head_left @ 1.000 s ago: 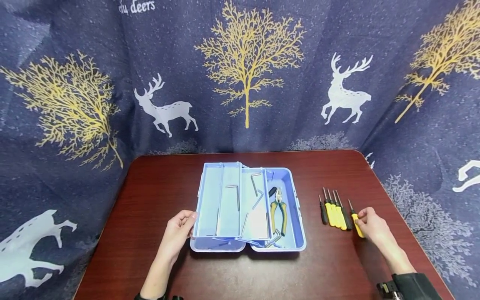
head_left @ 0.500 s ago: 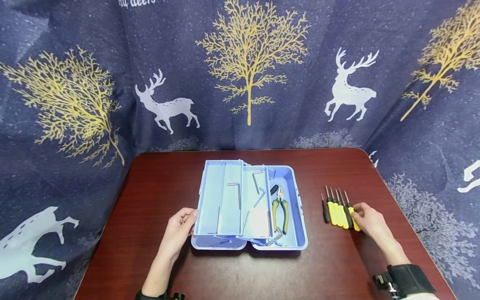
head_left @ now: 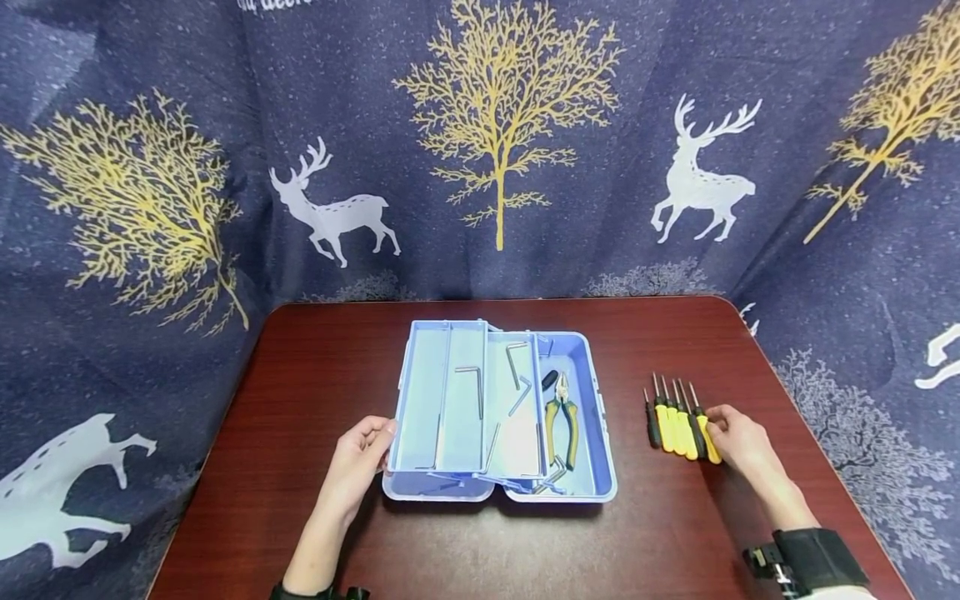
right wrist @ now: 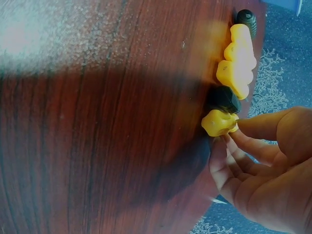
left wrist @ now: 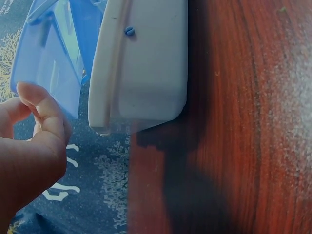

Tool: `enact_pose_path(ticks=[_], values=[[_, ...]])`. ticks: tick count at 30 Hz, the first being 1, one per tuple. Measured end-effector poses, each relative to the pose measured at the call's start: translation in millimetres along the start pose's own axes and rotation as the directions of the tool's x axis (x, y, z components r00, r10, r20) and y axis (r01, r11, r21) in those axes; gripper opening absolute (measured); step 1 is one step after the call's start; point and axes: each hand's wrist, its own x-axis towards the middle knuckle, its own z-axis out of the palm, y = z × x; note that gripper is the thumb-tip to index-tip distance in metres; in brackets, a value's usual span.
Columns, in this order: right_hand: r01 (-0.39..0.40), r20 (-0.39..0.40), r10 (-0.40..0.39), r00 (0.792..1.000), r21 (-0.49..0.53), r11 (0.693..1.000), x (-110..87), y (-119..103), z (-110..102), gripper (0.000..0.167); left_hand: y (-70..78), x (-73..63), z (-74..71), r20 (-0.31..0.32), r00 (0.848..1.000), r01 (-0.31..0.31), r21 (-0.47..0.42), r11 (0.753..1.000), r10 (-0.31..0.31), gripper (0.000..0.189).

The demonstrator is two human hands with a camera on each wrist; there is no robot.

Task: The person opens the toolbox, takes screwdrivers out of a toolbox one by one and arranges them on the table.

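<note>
At the left edge of a raised tray [head_left: 427,392] of the light blue toolbox [head_left: 592,458], my left hand [head_left: 358,458] holds the rim between thumb and fingers. In the left wrist view, that hand [left wrist: 39,131] pinches the tray's corner. Over on the right, my right hand [head_left: 744,446] pinches the yellow handle of a screwdriver [right wrist: 215,123] lying at the right end of a row. Beside it lie a black-handled screwdriver [right wrist: 224,99], several yellow ones [right wrist: 233,73] and another black one [right wrist: 246,18], their shafts pointing away.
Inside the toolbox lie pliers [head_left: 561,417] with green-and-yellow grips and several hex keys [head_left: 512,367] across the trays. Everything stands on a dark red wooden table [head_left: 322,350]. Behind it hangs a dark blue curtain [head_left: 450,267] with deer and trees.
My right hand has brought the yellow screwdriver leftward, from apart to against the row's right end. My left hand stays at the tray. The head view has shifted slightly.
</note>
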Motion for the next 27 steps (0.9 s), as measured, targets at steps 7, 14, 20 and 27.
enact_pose_path(ticks=[7, 14, 20, 27], values=[[0.006, -0.014, -0.006, 1.000, 0.002, 1.000, 0.9, 4.0, 3.2, 0.036, 1.1, -0.5, 0.2, 0.003, 1.000, -0.010, 0.013, 1.000, 0.010, 0.020], [0.005, -0.015, -0.005, 1.000, 0.008, 1.000, 1.1, 2.2, 2.3, 0.036, 1.9, -0.5, 0.3, -0.007, 1.000, -0.002, 0.019, 1.000, 0.002, 0.020], [0.000, -0.021, 0.001, 1.000, 0.016, 1.000, -0.4, 2.2, 2.3, 0.036, 1.1, 0.3, 0.6, -0.011, 1.000, 0.001, 0.031, 1.000, -0.001, 0.021], [0.008, -0.058, -0.007, 0.998, 0.026, 1.000, -1.6, 1.9, 2.0, 0.036, 2.9, 0.6, 1.3, -0.010, 1.000, -0.024, 0.041, 0.999, 0.024, 0.020]])
